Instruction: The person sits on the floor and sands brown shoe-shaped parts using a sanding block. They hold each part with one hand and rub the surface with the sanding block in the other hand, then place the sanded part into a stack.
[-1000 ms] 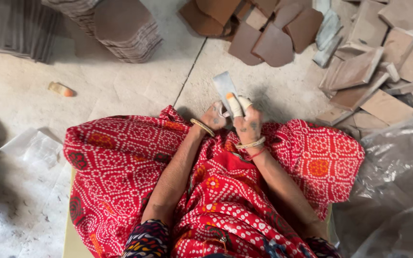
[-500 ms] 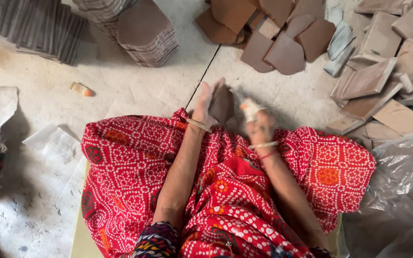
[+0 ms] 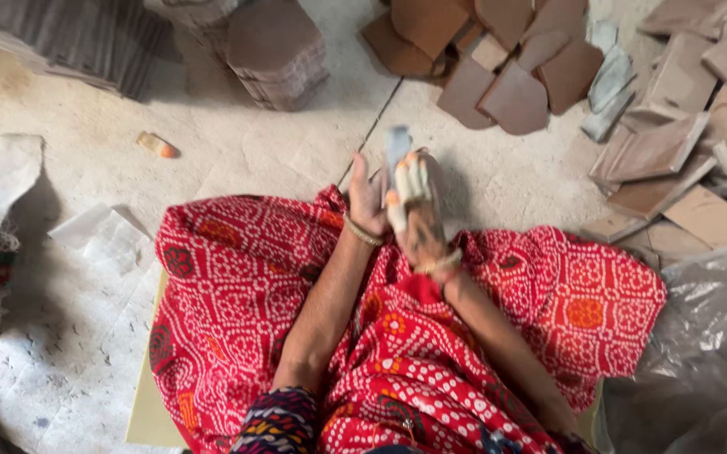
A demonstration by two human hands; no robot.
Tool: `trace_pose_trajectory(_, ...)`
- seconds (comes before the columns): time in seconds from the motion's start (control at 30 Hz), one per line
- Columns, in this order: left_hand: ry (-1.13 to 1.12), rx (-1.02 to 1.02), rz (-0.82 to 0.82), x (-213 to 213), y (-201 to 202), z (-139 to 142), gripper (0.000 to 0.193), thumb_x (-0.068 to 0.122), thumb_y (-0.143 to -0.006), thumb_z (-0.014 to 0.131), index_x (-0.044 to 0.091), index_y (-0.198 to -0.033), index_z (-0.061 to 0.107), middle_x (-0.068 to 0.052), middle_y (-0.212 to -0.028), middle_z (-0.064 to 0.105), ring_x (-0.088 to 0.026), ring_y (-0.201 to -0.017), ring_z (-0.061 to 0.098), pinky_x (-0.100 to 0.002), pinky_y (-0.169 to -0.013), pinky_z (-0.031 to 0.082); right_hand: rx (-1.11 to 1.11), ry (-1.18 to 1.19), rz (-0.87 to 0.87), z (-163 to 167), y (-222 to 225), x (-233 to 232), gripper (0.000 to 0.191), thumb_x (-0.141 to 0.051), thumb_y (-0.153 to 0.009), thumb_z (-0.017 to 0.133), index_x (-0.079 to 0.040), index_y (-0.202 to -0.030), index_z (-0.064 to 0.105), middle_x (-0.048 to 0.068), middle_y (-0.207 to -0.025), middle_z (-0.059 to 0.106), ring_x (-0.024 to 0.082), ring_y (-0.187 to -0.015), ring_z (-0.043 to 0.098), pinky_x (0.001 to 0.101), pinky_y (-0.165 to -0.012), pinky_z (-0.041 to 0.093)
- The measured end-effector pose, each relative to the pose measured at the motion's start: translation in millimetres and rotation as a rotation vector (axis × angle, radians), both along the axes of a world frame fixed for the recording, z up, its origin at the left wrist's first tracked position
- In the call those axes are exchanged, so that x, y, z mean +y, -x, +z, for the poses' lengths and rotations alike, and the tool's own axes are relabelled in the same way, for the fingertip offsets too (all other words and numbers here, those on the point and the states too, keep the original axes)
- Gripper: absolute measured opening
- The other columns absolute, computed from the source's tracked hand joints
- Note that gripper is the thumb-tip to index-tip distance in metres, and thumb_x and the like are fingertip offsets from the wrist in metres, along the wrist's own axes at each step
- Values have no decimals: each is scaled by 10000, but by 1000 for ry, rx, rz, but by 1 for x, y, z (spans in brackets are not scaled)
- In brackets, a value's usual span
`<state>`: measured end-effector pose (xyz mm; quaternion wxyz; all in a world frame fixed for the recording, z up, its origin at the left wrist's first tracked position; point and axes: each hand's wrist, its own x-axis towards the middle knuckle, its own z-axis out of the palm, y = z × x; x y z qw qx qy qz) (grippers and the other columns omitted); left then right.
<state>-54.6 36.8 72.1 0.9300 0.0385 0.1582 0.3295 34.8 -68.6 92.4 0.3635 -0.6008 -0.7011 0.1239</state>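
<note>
Person seated on the floor; red patterned cloth (image 3: 237, 311) covers the lap and knees. Both forearms extend forward over it. Left hand (image 3: 366, 197), bangle at the wrist, fingers raised, lies against a brown piece (image 3: 432, 181) held between the hands; how firmly it grips cannot be told. Right hand (image 3: 418, 214), fingertips wrapped in white tape, closes around the same piece just above the cloth's front edge. A pale blurred strip (image 3: 398, 145) shows above the fingers. Beyond lie loose brown tiles (image 3: 515, 101), a stack (image 3: 275, 50) further left, and clear plastic sheet (image 3: 700, 353) on the right.
</note>
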Motion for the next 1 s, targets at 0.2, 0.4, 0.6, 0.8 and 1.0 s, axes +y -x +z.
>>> trace_pose_trajectory(0.2, -96, -101, 118, -2, 6, 12, 1043, 809, -1039, 159, -8, -1672, 301, -224, -1717, 323, -363, -1562, 368, -520, -1298, 322, -365, -104, -32, 39, -11, 28, 494, -425, -1179, 313, -50, -1465, 460, 214, -1503, 504, 357, -1501, 462, 553, -1302, 317)
trace_pose_trajectory(0.4, -118, -687, 120, 2, 1, -7, 1034, 848, -971, 140, 76, -1639, 308, -158, -1670, 349, -355, -1501, 410, -540, -1247, 370, -4, -257, 21, 45, -3, 26, 576, -407, -1151, 293, 33, -1505, 407, 308, -1487, 488, 432, -1404, 460, 532, -1209, 318)
trace_pose_trajectory(0.6, 90, -91, 158, 5, 11, 4, 1023, 828, -920, 150, 59, -1573, 321, -259, -1597, 349, -399, -1442, 405, -552, -1166, 377, -561, 79, -75, 39, 5, 37, 594, -493, -1134, 185, -97, -1487, 452, 199, -1522, 469, 358, -1490, 428, 589, -1306, 233)
trace_pose_trajectory(0.8, -136, -385, 186, 12, 11, 24, 1005, 794, -1008, 181, -20, -1573, 345, -255, -1576, 432, -384, -1442, 447, -498, -1220, 342, -326, -55, 22, 54, 14, 29, 849, -569, -1084, 45, 63, -1597, 287, 273, -1678, 262, 394, -1589, 201, 563, -1303, 126)
trace_pose_trajectory(1.0, -85, -428, 242, 11, 14, 29, 806, 596, -1095, 253, -4, -1621, 364, -246, -1570, 465, -364, -1437, 478, -473, -1240, 370, -303, 132, -166, 63, 14, 36, 836, -556, -1104, 36, 82, -1588, 274, 279, -1660, 250, 408, -1574, 210, 543, -1293, 116)
